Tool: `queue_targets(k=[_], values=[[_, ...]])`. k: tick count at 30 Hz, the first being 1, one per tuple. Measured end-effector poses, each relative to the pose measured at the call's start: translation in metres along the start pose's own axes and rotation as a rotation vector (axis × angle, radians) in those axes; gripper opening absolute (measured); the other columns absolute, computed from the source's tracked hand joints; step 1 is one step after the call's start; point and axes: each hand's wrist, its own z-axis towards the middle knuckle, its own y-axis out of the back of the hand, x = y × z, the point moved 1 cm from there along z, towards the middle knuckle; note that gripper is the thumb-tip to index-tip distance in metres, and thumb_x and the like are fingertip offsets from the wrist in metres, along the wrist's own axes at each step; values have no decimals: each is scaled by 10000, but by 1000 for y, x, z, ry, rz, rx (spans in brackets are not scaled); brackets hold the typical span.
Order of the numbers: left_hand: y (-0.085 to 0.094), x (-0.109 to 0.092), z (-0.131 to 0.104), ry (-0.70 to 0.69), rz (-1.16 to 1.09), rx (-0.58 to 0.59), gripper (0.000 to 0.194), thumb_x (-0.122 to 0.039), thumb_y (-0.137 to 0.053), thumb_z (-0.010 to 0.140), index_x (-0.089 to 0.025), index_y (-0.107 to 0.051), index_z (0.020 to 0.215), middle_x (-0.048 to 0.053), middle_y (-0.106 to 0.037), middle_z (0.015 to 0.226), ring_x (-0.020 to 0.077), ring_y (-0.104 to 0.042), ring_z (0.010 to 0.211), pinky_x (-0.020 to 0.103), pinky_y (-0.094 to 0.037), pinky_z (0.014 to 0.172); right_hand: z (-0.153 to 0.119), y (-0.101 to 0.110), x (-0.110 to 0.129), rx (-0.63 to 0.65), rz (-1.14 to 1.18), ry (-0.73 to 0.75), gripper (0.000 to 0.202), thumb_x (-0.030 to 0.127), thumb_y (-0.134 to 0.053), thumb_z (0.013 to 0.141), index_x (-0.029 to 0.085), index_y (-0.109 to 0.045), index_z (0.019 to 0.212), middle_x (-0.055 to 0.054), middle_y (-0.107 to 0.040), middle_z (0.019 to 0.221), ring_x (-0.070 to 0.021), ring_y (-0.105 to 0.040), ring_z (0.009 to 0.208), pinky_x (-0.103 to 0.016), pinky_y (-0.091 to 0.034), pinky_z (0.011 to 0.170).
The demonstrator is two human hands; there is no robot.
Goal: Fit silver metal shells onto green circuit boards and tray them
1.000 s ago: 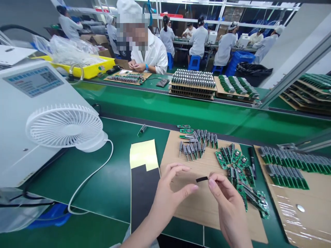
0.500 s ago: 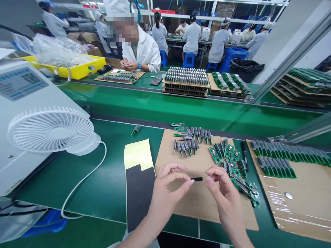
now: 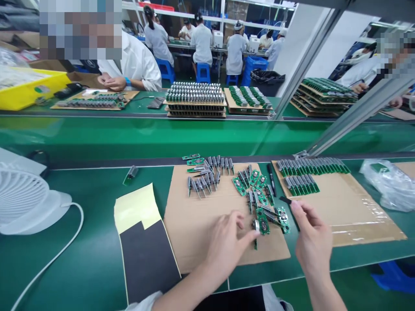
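Note:
My left hand [image 3: 228, 242] is over the brown cardboard sheet [image 3: 191, 220], its thumb and fingers apart. The thumb tip overlaps a small green circuit board [image 3: 256, 246] with a silvery part; whether it presses on it I cannot tell. My right hand [image 3: 313, 237] pinches a short black strip [image 3: 285, 200] between thumb and fingers, just left of the second cardboard sheet [image 3: 353, 207]. Loose circuit boards [image 3: 261, 196] with grey parts lie in a cluster beyond my left hand. More boards [image 3: 202, 183] stand tilted at the sheet's far side.
A black sheet [image 3: 147, 259] on yellow backing lies left. Boards stand in rows [image 3: 311, 166] on the right cardboard, beside a black pen [image 3: 271, 179] and a clear plastic bag [image 3: 387, 185]. A white fan [image 3: 32, 198] stands left. Across a green barrier [image 3: 162, 136], a co-worker [image 3: 132, 60] sits.
The view has swung right. My right hand has moved right and now holds the black strip, which my left hand held before. My left hand has moved to the loose boards.

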Motion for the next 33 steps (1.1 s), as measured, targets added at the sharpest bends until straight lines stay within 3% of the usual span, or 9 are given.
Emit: queue_targets(k=[3, 6, 8, 11, 16, 21, 27, 33], values=[[-24, -3, 11, 6, 26, 61, 513, -264, -810, 660, -201, -602, 1125, 53, -643, 928, 268, -547, 995, 396, -395, 923, 3, 11, -6, -50, 50, -67, 263, 431, -749, 764, 194, -671, 845, 5, -603, 814, -146, -526, 770, -289, -397, 737], [-30, 6, 17, 48, -44, 93, 567, -78, -689, 699, -221, -567, 1234, 2, -615, 801, 199, -563, 819, 375, -414, 887, -7, 11, -7, -38, 77, -119, 266, 414, -780, 732, 201, -683, 860, 4, -627, 839, -150, -539, 789, -288, -408, 749], [-24, 13, 16, 99, -133, 119, 618, -53, -629, 713, -234, -528, 1295, -34, -568, 732, 143, -538, 682, 326, -446, 793, -16, 7, -6, -4, 89, -145, 254, 403, -790, 722, 212, -682, 851, 5, -627, 865, -155, -549, 816, -290, -417, 765], [-3, 15, 4, 169, -313, 147, 632, -169, -650, 754, -244, -462, 1353, -35, -544, 795, 107, -578, 658, 259, -477, 695, -30, -2, 1, 94, 101, -186, 223, 394, -798, 713, 220, -674, 777, -5, -630, 947, -185, -570, 954, -304, -423, 852], [36, -5, -24, 186, -893, 125, 519, -288, -750, 743, -233, -544, 1217, 24, -598, 1049, 155, -691, 815, 284, -535, 798, -43, -20, 20, 442, 97, -263, 191, 401, -775, 745, 227, -697, 750, -64, -660, 1157, -283, -523, 1227, -424, -410, 1018], [56, -22, -42, 139, -1035, 49, 560, -253, -792, 730, -243, -525, 1223, 45, -700, 1038, 131, -701, 770, 257, -534, 794, -47, -34, 36, 683, 56, -221, 145, 382, -734, 801, 243, -710, 768, -64, -659, 1232, -282, -530, 1268, -439, -441, 1043], [65, -27, -54, 97, -1050, 78, 701, -168, -772, 731, -259, -475, 1359, 69, -662, 1251, 114, -721, 791, 238, -517, 842, -46, -44, 46, 752, 4, -188, 180, 393, -732, 800, 238, -710, 711, -66, -655, 1250, -275, -565, 1238, -434, -466, 1037], [64, -30, -57, 79, -1050, 35, 771, -122, -784, 686, -257, -463, 1374, 73, -633, 1316, 162, -668, 1088, 225, -515, 889, -57, -61, 59, 691, 41, -159, 219, 407, -750, 752, 224, -699, 643, -93, -717, 1130, -299, -637, 1140, -467, -530, 952]])
